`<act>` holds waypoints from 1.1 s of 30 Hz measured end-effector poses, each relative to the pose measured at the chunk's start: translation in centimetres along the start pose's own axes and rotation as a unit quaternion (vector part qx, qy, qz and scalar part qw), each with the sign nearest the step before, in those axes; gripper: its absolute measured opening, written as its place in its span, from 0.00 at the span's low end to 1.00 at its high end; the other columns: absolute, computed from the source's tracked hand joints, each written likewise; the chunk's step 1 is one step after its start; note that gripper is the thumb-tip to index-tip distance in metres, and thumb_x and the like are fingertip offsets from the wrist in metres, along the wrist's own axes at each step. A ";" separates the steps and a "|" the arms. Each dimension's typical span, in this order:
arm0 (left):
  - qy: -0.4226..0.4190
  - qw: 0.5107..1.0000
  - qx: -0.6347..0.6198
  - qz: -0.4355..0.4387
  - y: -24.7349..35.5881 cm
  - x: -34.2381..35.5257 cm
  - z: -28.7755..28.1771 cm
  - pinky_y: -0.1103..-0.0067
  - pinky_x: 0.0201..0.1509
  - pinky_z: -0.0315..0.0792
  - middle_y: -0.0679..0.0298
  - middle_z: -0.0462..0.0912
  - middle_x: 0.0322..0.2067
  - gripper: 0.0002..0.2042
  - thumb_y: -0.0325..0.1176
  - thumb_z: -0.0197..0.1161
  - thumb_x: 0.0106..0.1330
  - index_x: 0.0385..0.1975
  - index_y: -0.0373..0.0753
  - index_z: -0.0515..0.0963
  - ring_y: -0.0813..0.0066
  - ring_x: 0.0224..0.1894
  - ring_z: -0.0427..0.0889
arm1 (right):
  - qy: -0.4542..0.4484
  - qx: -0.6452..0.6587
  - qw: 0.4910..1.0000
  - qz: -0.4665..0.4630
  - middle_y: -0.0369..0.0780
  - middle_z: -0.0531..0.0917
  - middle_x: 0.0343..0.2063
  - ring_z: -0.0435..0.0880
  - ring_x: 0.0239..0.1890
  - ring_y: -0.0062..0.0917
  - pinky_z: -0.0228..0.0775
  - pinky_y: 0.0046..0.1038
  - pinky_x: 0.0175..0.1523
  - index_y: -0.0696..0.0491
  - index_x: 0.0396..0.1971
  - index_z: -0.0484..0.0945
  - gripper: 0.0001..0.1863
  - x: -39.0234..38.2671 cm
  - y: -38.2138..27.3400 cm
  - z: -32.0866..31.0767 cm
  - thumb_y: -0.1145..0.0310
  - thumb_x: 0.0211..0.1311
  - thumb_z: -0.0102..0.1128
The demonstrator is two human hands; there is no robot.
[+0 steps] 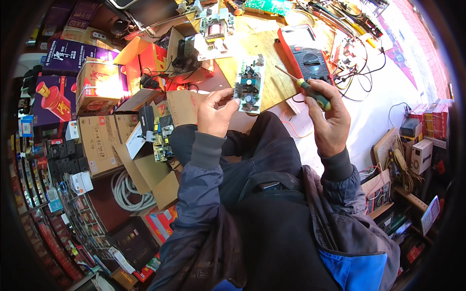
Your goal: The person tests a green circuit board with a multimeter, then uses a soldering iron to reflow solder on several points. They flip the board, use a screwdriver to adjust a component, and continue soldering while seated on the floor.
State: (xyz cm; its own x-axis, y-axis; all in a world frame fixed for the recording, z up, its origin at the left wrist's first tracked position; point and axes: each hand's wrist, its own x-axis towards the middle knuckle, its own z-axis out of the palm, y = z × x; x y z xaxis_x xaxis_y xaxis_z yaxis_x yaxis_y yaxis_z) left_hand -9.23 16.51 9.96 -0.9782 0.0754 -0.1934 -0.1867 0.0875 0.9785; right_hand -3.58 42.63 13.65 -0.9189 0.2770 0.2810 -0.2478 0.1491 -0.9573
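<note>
My left hand (217,110) grips the left edge of a narrow circuit board (250,83) between thumb and fingers. The board carries several components, with dark cylinders and a blue round part among them, and it lies over the table's near edge. In my right hand (329,116) is a screwdriver (314,95) with a green and dark handle. Its thin shaft slants up and left, its tip apart from the board. Just beyond that hand lies a red and dark multimeter (310,59) with a round dial.
The wooden table (274,68) bears a bright green circuit board (268,6), another board with a transformer (214,31), pliers and tangled leads (371,68). Open cardboard boxes (141,165) crowd the left, near a coil of white cable (127,190). Boxes and a cord hank stand at right.
</note>
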 end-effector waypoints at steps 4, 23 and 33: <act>-0.013 0.993 -0.100 -0.059 0.1 -0.5 -0.4 0.73 0.56 0.80 0.56 0.86 0.49 0.17 0.24 0.64 0.70 0.56 0.25 0.79 0.70 0.50 0.85 | -0.019 -0.026 0.999 0.006 0.44 0.85 0.51 0.85 0.53 0.25 0.76 0.25 0.59 0.60 0.53 0.81 0.17 -0.7 0.6 0.7 0.84 0.65 0.63; 0.036 0.970 -0.241 -0.009 -0.4 -5.1 1.8 0.75 0.60 0.79 0.55 0.86 0.50 0.16 0.21 0.63 0.71 0.56 0.25 0.78 0.71 0.51 0.85 | -0.106 -0.267 0.950 -0.119 0.51 0.73 0.67 0.76 0.67 0.45 0.71 0.35 0.67 0.56 0.64 0.76 0.27 0.8 4.5 5.4 0.84 0.63 0.57; 0.049 0.938 -0.341 -0.032 0.5 -6.1 2.0 0.78 0.56 0.81 0.54 0.86 0.49 0.14 0.22 0.63 0.72 0.55 0.24 0.78 0.72 0.47 0.86 | -0.104 -0.308 0.934 -0.148 0.57 0.70 0.67 0.72 0.68 0.52 0.67 0.39 0.71 0.64 0.63 0.73 0.23 2.1 4.0 6.1 0.82 0.67 0.56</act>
State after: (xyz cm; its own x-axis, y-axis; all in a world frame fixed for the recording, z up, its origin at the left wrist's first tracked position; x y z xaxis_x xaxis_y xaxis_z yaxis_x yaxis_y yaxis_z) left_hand -3.19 18.09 11.49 -0.9603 -0.0021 -0.2788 -0.2281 -0.5691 0.7900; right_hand -8.42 38.01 9.99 -0.8941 -0.0431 0.4458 -0.3348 0.7254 -0.6014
